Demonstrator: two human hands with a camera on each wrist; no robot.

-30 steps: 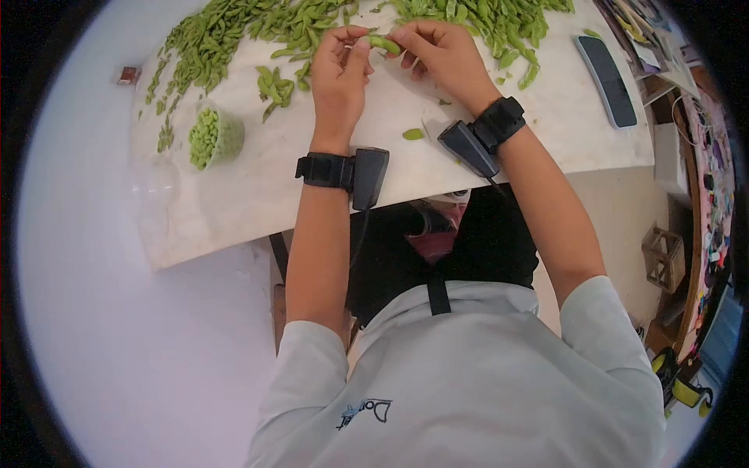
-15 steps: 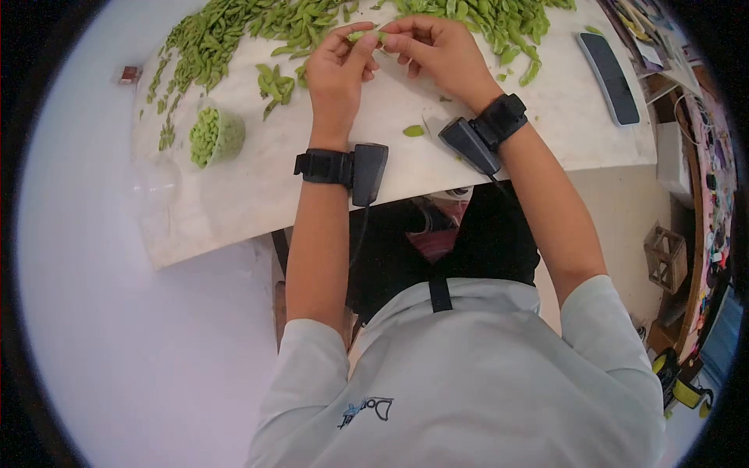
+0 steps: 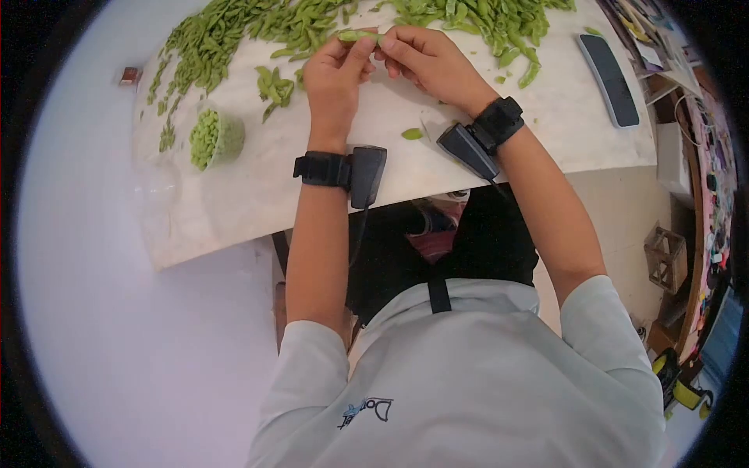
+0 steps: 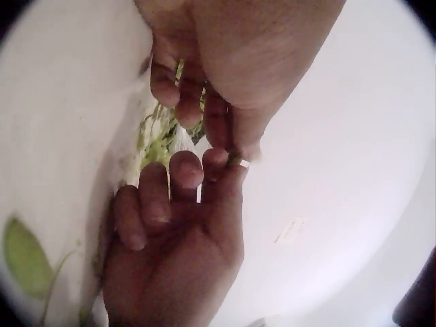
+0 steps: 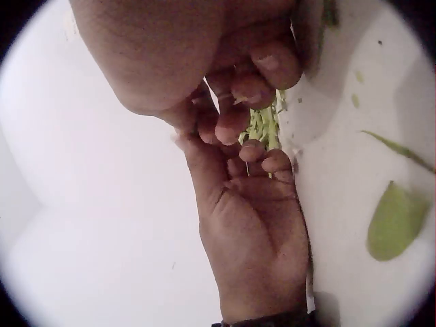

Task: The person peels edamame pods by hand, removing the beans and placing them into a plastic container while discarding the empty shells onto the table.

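Note:
A green edamame pod [image 3: 359, 36] lies along the fingers of my left hand [image 3: 331, 84], pinched under the thumb. My right hand [image 3: 441, 69] meets it from the other side, its thumb and forefinger pinching the pod's right end. In the left wrist view, a bit of the pod [image 4: 235, 158] shows where the fingertips come together; the rest is covered by fingers. Left of the hands, a cup [image 3: 232, 136] tilts on its side with shelled green beans [image 3: 204, 139] at its mouth. A small cluster of pods [image 3: 275, 87] lies beside my left hand.
A big heap of pods [image 3: 204, 43] spreads over the table's [image 3: 296, 210] far left. Another heap, of flatter, paler pods [image 3: 488, 22], is at the far right. A phone [image 3: 608, 80] rests near the right edge. One loose pod piece [image 3: 412, 133] lies between the wrists.
The pod has shifted left, from between the two hands' fingertips to lying across my left fingers. My left hand has moved slightly left, and the right hand has followed it.

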